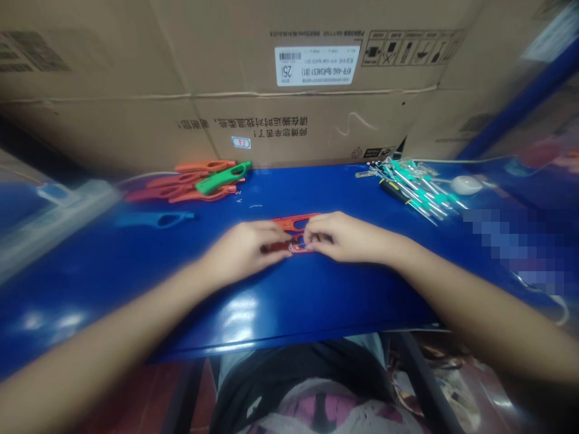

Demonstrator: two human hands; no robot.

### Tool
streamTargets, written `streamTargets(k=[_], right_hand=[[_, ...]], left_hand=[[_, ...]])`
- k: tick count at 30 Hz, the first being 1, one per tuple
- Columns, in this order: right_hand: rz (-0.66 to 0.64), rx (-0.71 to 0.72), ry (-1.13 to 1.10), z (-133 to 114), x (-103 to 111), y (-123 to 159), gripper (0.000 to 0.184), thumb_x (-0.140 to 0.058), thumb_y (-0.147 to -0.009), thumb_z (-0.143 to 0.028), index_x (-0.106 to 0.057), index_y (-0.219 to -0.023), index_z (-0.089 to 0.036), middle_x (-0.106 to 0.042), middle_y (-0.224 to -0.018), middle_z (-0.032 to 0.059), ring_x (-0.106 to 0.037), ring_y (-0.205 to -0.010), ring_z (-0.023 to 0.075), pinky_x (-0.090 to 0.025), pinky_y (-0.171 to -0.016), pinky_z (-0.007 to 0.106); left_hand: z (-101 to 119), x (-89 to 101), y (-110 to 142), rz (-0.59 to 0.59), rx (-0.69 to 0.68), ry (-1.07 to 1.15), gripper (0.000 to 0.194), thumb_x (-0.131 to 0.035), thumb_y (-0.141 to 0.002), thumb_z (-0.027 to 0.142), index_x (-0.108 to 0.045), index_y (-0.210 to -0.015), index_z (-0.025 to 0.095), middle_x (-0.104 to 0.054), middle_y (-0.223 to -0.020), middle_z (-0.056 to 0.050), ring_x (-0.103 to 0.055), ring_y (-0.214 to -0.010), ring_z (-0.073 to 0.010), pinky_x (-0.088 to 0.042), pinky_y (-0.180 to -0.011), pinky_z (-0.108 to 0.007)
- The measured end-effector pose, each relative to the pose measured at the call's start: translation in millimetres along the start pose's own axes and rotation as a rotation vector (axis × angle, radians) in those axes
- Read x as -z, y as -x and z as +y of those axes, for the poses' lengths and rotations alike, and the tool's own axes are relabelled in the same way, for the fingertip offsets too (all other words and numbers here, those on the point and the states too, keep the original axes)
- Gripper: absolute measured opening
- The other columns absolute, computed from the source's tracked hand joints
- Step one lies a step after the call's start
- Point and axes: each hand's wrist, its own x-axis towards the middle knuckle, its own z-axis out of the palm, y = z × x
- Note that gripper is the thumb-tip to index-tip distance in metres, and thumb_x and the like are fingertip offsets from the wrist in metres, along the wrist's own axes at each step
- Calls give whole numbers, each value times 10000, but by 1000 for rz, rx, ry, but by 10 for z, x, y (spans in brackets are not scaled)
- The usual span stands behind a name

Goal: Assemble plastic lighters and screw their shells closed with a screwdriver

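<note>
A red long-nosed lighter casing [277,246] lies low over the blue table between my hands. My left hand [242,250] is closed round its left part, thumb at the near side and fingers at the far side. At the casing's right part, my right hand [339,237] is closed in a pinch; a thin pale wire [296,247] shows by its fingertips, and what they grip is too small to make out. Just behind, an orange casing piece [284,223] with a loop-shaped opening lies on the table, partly hidden by both hands.
Red and orange casings [181,191] lie piled at the back left, a green casing [222,179] on top. Nearer is a blue casing [158,219]. At the back right are metal rods with teal parts [418,187] and a black-and-yellow handle [394,191]. A cardboard wall [253,72] bounds the table.
</note>
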Motion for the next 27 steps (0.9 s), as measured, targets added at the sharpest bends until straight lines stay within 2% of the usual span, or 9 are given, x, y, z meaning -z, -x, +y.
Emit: streamTargets(k=[7,17,24,27], right_hand=[[11,10,33,15,-1,-4,132,-610,-853,-37,-694,-861,-139,-690,-871,43,-599,-744,127,-421,-669,225],[5,-7,27,-7,1,-12,156,-590,-843,-20,-686,-857,-141,-681,-851,39,-583,-739,130,-406,-673,229],[-5,-18,27,-8,3,-18,156,-581,-845,-20,-678,-857,-141,-679,-862,40,-585,-738,130,-409,-669,228],[-9,-23,28,-9,4,-15,150,-581,-851,-28,-678,-861,-143,-679,-866,41,-584,-735,130,-408,-664,229]], left_hand=[[35,-81,-21,40,29,26,236,-670,-932,255,-752,-1137,171,-725,-1108,-89,-703,-989,-209,-558,-887,-316],[157,-100,-27,20,117,-60,225,-642,-936,232,-752,-1123,172,-600,-1028,-91,-612,-892,-203,-542,-804,-359],[235,-165,-7,29,153,-113,321,-581,-964,233,-691,-1252,143,-562,-1137,-135,-608,-977,-244,-564,-838,-409],[254,-158,-5,30,168,-102,323,-563,-975,248,-693,-1251,140,-574,-1141,-134,-619,-969,-244,-564,-841,-405]])
